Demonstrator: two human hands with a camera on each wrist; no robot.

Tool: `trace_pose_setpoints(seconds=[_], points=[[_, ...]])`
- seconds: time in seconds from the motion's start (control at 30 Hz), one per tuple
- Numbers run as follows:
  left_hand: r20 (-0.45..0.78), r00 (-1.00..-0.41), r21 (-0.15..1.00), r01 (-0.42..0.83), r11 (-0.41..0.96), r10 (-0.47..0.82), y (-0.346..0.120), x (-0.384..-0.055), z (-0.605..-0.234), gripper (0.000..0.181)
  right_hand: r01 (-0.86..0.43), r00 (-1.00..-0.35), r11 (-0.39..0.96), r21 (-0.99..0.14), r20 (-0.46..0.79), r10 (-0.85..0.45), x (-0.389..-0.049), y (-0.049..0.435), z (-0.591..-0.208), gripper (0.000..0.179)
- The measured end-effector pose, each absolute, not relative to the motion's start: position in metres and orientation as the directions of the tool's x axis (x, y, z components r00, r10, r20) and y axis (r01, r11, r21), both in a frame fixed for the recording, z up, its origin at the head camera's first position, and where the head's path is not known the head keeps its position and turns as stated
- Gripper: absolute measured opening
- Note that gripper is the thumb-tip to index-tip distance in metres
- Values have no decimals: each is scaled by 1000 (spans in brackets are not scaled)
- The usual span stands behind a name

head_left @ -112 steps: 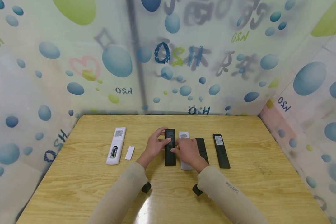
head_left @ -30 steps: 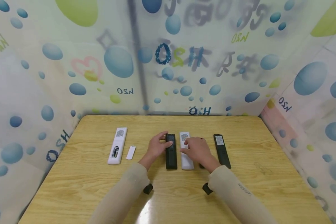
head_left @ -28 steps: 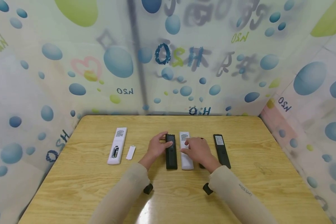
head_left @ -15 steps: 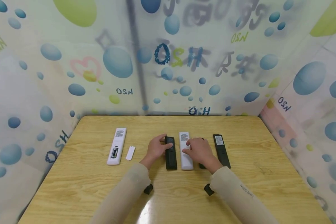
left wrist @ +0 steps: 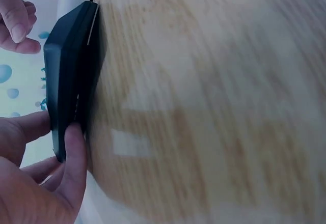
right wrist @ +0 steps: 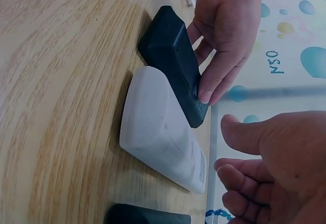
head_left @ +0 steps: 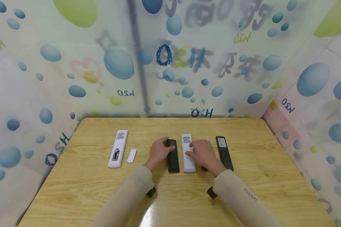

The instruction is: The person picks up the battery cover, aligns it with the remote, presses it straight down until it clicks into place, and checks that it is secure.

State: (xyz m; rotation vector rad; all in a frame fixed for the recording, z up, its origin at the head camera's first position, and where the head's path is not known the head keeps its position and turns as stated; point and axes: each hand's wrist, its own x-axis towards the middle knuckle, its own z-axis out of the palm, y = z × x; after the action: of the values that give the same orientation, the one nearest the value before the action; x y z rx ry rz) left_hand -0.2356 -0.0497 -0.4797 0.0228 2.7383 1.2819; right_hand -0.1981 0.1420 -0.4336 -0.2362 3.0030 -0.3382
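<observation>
My left hand (head_left: 158, 151) grips the far end of a black remote control (head_left: 173, 162), thumb on one side and fingers on the other. The left wrist view shows this remote control (left wrist: 63, 76) edge-on, close to the wooden tabletop. My right hand (head_left: 204, 153) hovers over the right side of a white remote control (head_left: 189, 164), its fingers loosely bent and nothing between them. In the right wrist view a gap separates that hand (right wrist: 285, 168) from the white remote control (right wrist: 158, 127). A second black remote control (head_left: 204, 168) is mostly hidden beneath my right hand.
Farther right lies a third black remote control (head_left: 226, 159) with a white label. On the left, a white remote control (head_left: 120, 143) has its battery compartment uncovered, a battery visible inside. Beside it lies a white battery cover (head_left: 132, 155). A patterned wall (head_left: 170, 94) borders the table's far edge.
Both hands were at the black remote control at first; the right hand has since moved right, off it. The remote control's far end has come down and slightly nearer, left hand still on it.
</observation>
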Motion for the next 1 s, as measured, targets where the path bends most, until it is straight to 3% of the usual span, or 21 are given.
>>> trace_pose_setpoints(seconds=[0.63,1.0], points=[[-93,-996,672,-52,739,14,-46,-231,-472,52,-147,-983,962,-231,-74,-168,-198,140,-433,37],[-48,-999,694,-24,719,12,-56,-233,-471,44,-168,-980,957,-237,-62,-187,-198,133,-433,36]])
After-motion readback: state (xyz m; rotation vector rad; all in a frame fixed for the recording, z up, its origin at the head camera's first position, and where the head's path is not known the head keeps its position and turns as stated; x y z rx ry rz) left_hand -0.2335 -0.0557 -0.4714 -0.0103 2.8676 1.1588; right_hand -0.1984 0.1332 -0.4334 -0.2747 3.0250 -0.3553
